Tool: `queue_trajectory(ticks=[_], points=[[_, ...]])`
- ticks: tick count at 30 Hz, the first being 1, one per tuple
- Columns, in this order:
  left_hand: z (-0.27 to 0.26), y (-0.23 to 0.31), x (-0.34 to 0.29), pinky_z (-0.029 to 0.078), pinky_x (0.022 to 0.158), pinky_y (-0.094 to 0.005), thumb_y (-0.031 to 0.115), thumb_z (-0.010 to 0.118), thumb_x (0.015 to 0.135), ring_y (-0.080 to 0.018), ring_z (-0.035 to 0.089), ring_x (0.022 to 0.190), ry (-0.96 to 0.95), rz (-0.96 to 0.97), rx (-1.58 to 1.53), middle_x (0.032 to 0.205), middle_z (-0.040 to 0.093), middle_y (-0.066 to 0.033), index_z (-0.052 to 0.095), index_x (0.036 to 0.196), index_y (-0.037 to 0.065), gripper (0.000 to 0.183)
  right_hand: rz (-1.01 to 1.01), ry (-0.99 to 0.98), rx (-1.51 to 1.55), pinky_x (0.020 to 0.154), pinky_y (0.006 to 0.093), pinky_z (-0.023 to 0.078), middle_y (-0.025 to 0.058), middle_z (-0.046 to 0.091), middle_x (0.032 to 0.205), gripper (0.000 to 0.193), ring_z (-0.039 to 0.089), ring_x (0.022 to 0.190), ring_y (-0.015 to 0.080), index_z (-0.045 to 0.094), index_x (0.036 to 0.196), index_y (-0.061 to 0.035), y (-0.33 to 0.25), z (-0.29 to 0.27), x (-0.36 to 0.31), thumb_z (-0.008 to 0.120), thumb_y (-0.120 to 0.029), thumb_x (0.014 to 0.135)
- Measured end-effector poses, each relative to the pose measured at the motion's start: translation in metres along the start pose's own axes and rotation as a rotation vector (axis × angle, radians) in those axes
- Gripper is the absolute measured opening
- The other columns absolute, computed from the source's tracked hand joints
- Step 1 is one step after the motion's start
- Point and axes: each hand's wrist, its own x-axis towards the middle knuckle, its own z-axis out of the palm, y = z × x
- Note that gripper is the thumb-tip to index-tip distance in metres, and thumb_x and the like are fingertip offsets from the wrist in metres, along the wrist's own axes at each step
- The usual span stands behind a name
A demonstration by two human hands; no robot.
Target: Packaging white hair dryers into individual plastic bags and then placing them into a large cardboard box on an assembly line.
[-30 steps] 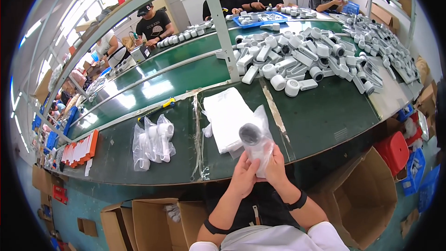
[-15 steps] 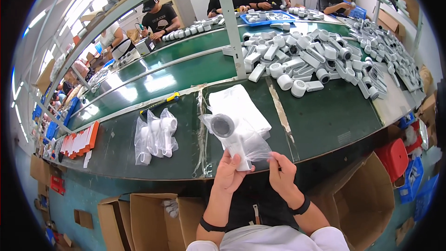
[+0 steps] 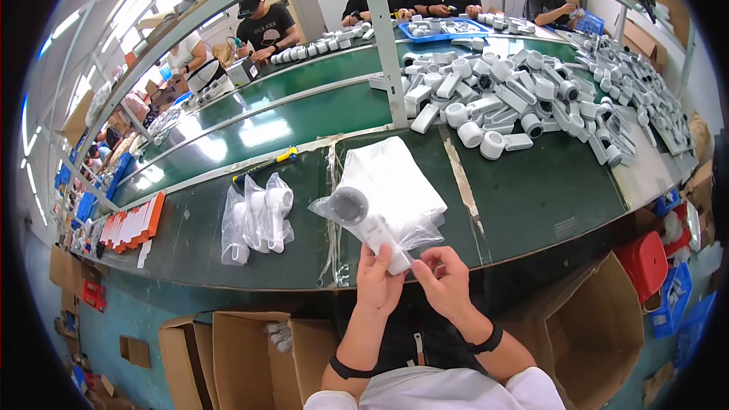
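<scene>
A white handheld device with a round grey head [image 3: 350, 206] tilts up to the left in front of me, above the table edge. Clear plastic bag film [image 3: 418, 237] surrounds it and spreads out on both sides. My left hand [image 3: 380, 281] is wrapped round the lower handle, thumb on top. At the handle's bottom end, my right hand [image 3: 446, 281] is closed, its thumb and fingertips at the film; exactly what they pinch is partly hidden. Just behind lies a stack of white plastic bags [image 3: 399, 175]. Several bagged devices [image 3: 258, 216] rest on the table to the left.
A large heap of loose white devices [image 3: 509, 99] covers the back right. A yellow-and-black tool [image 3: 266, 163] lies behind the bagged devices. Open cardboard boxes [image 3: 250, 364] stand below the table on both sides. A metal post [image 3: 391, 61] rises ahead; people work across the line.
The device has shifted slightly left and down in my left hand. My right hand has moved left, from the bag's outer edge to the handle's bottom end.
</scene>
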Motion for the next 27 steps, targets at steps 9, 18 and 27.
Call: queue_trajectory(ticks=[9,18,27], points=[[0.004,-0.005,-0.005,0.052,0.086,-0.0482,0.019,0.052,0.099,-0.0282,0.053,0.118,-0.006,-0.029,0.147,0.133,0.05,-0.0089,0.036,0.139,0.019,0.043,0.086,0.068,0.377,0.057,0.0218,0.044,0.0021,0.056,0.095,0.014,0.054,0.075,0.0083,0.066,0.094,-0.0007,0.004,0.026,0.013,0.072,-0.01,0.085],[0.008,0.008,0.004,0.05,0.088,-0.0492,0.022,0.043,0.101,-0.0303,0.054,0.117,0.049,-0.072,-0.118,0.134,0.047,-0.0118,0.031,0.137,0.016,0.039,-0.046,0.021,0.517,0.069,0.0215,0.046,0.0006,0.058,0.083,0.01,0.054,0.075,0.0069,0.06,0.086,0.001,-0.006,0.02,-0.008,0.069,0.002,0.084],[0.006,0.02,0.005,0.05,0.084,-0.0483,0.024,0.042,0.102,-0.0289,0.056,0.115,0.154,-0.027,0.115,0.131,0.052,-0.0096,0.036,0.137,0.013,0.037,-0.068,-0.06,0.497,0.072,0.0232,0.043,0.0026,0.058,0.084,0.019,0.053,0.079,0.0094,0.054,0.084,-0.003,0.008,0.008,-0.013,0.067,0.01,0.079]])
